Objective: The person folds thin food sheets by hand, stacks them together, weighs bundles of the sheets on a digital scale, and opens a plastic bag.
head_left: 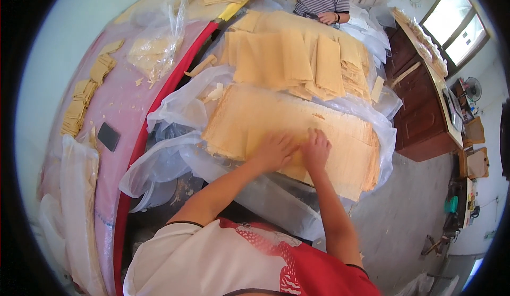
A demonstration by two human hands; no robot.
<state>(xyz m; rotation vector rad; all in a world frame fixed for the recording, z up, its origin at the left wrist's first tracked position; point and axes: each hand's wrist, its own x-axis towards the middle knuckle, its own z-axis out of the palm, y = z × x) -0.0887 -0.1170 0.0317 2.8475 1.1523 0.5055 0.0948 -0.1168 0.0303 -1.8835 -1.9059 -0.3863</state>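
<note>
A broad stack of thin tan sheets [340,160], with ragged layered edges, lies in front of me on clear plastic. My left hand [276,150] rests palm down on its top, fingers spread and slightly blurred by motion. Close beside it, my right hand [317,148] touches the same top sheet with its fingers bent and apart. A narrower strip seems to lie under and beside the hands, but its edges are smeared. Beyond this stack sits a heap of folded tan pieces [297,57], overlapping in rows.
On the left, a pink-covered table [119,115] with a red edge holds a dark phone [108,136], folded tan bundles [90,83] and a plastic bag [154,51]. Another person [321,1] in a striped shirt is at the far side. A brown cabinet [419,104] stands at right.
</note>
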